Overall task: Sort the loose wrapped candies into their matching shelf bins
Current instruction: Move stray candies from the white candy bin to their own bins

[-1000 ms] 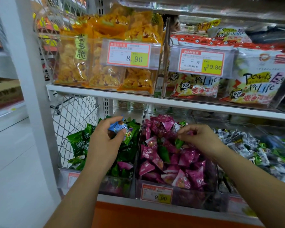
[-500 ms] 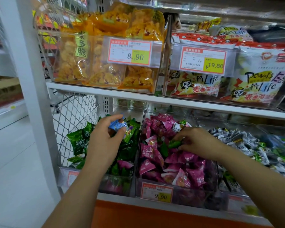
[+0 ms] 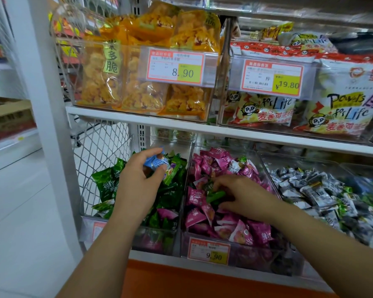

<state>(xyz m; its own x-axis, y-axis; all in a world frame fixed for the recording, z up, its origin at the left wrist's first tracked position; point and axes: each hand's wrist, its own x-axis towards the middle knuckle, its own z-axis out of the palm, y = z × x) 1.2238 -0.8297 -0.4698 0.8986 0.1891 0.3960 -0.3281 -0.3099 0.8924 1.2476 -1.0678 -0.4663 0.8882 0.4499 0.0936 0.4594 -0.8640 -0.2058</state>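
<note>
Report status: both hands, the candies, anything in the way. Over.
Left hand holds blue candy above green-candy bin. Right hand pinches green candy in pink-candy bin. Stray pink candy lies in green-candy bin.

Orange snack bags sit beside panda-print packs (upper shelf)

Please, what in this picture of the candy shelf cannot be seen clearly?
Head view, small print on the orange-and-white price label marked 9.90: too small and blurred.
Head view, pale price label on the clear plastic bin of green wrapped candies: partly behind the left forearm, the rest blurred.
Head view, the right hand's grip on one green wrapped candy: its fingers cover the contact.
Head view, grey-and-white wrapped candies: blurred, cut off by the right edge.
</note>
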